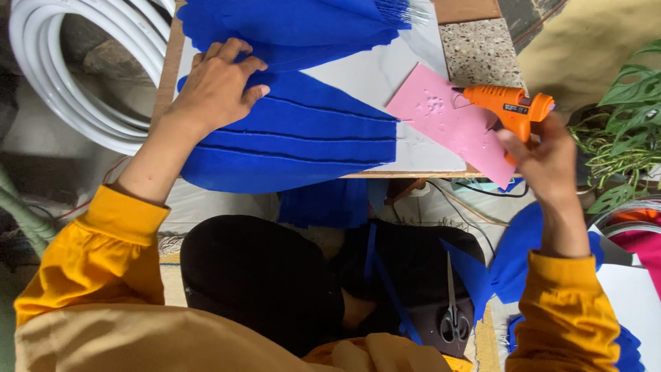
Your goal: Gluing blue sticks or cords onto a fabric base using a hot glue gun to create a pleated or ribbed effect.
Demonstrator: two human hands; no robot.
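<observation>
My left hand [219,86] lies flat, fingers spread, on layered blue paper pieces [303,134] that cover a white board [372,76]. My right hand [544,155] grips an orange glue gun [506,105] by its handle. The gun's nozzle points left over a pink sheet [447,124] marked with small glue dots. More blue paper [289,24] with a scalloped edge lies at the far side of the board.
Coiled white tubing [82,69] sits at the left. Scissors [452,313] and blue strips rest on my dark lap. A green plant [626,117] stands at the right, near a blue paper piece [513,251] and white sheets. Cables run under the table edge.
</observation>
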